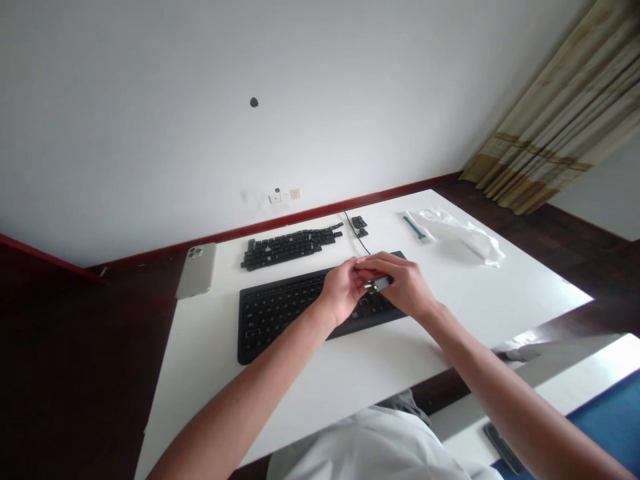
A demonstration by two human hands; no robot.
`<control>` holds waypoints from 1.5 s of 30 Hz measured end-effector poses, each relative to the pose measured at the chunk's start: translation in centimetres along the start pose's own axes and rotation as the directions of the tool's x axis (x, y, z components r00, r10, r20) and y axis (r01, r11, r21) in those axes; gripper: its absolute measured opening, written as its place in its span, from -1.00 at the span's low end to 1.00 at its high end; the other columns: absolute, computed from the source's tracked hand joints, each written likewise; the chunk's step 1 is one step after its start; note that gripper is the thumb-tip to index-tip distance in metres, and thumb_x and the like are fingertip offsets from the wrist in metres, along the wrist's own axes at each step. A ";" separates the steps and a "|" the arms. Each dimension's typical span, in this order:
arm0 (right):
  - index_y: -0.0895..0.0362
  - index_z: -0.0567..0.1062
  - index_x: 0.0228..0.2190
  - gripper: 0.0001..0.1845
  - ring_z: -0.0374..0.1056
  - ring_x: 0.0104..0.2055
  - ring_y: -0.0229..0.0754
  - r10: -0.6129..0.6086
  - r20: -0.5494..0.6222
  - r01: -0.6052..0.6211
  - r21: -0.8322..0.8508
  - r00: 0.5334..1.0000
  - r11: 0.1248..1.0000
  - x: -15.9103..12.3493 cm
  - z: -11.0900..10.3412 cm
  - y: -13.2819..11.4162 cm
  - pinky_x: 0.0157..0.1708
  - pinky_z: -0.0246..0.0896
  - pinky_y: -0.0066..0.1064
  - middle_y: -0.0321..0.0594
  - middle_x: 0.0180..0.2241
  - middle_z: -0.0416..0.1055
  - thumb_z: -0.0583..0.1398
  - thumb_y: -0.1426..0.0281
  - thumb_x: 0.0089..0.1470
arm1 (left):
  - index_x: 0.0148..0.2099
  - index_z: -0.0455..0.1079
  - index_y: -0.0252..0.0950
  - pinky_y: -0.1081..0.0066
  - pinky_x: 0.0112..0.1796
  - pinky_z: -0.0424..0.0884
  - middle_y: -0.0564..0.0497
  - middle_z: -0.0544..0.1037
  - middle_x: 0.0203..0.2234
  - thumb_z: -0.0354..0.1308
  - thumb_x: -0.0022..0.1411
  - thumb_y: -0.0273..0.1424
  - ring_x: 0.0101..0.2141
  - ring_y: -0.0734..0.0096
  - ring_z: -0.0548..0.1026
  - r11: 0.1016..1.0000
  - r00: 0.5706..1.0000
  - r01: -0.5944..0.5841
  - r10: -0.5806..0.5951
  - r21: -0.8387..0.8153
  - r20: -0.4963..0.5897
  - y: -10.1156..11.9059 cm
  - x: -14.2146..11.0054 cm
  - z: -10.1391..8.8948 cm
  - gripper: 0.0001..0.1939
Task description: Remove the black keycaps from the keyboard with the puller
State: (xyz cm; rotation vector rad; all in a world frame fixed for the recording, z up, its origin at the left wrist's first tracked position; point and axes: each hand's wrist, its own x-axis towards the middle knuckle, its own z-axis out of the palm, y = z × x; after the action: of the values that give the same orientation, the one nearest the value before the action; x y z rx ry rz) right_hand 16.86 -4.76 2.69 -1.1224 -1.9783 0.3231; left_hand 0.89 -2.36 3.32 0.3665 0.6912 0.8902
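Keyboard [285, 310] partly hidden behind left hand [344, 290], right hand [407, 285]; metallic object [381, 284] mostly covered; curtain [563, 127] cropped.

Black on white, plus teal

The keyboard [280, 320] is black, the table [520, 287] white, the held object [382, 284] silver-grey. From the keyboard, 11 o'clock shows black keycaps [283, 249]; 2 o'clock, a teal tool [414, 227], a whitish bag [463, 235] and a beige, gold-banded curtain [545, 127]

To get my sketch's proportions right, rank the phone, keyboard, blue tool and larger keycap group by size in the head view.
1. Keyboard, though partly covered
2. Larger keycap group
3. Phone
4. Blue tool
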 end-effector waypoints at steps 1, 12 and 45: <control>-0.02 0.70 -0.04 -0.38 0.61 -0.09 -0.11 -0.016 0.041 0.017 -0.012 0.999 1.000 0.9 -0.1 0.5 -0.10 0.51 -0.34 -0.24 -0.03 0.66 0.15 0.70 -0.03 | -0.29 0.48 -0.38 0.49 -0.36 0.44 -0.02 0.52 -0.47 0.10 0.49 -0.39 -0.46 0.48 0.48 1.000 1.000 -0.012 0.012 -0.023 -0.025 0.5 0.0 -0.1 -0.72; 0.05 0.71 -0.25 -0.73 0.60 -0.16 -0.13 -0.189 0.224 0.155 0.159 0.956 0.975 9.4 0.0 3.0 -0.09 0.49 -0.30 -0.22 -0.17 0.69 0.25 0.55 0.09 | 0.19 0.50 -0.37 0.16 0.12 0.51 -0.23 0.64 -0.03 -0.02 0.50 0.08 -0.03 0.13 0.63 0.945 0.975 -0.220 0.205 0.241 0.083 4.0 0.7 -1.6 -0.36; 0.13 0.71 -0.31 -0.61 0.32 -0.47 -0.16 0.275 0.165 -0.213 -0.315 0.947 0.925 8.7 -1.8 16.3 -0.38 0.11 -0.33 -0.19 -0.51 0.57 0.32 0.05 0.16 | 0.61 -0.06 -0.04 -0.24 0.44 -0.13 -0.12 -0.21 0.60 0.42 -0.02 0.19 0.51 -0.39 -0.12 -0.535 0.900 -0.418 -0.136 0.735 0.413 2.2 -1.7 -3.2 0.28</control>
State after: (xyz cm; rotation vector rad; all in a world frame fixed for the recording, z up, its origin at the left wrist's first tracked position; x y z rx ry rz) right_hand 25.56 11.23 -0.84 -1.5918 -2.1168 0.2912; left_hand -3.37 -2.36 2.90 2.5267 0.9699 0.0296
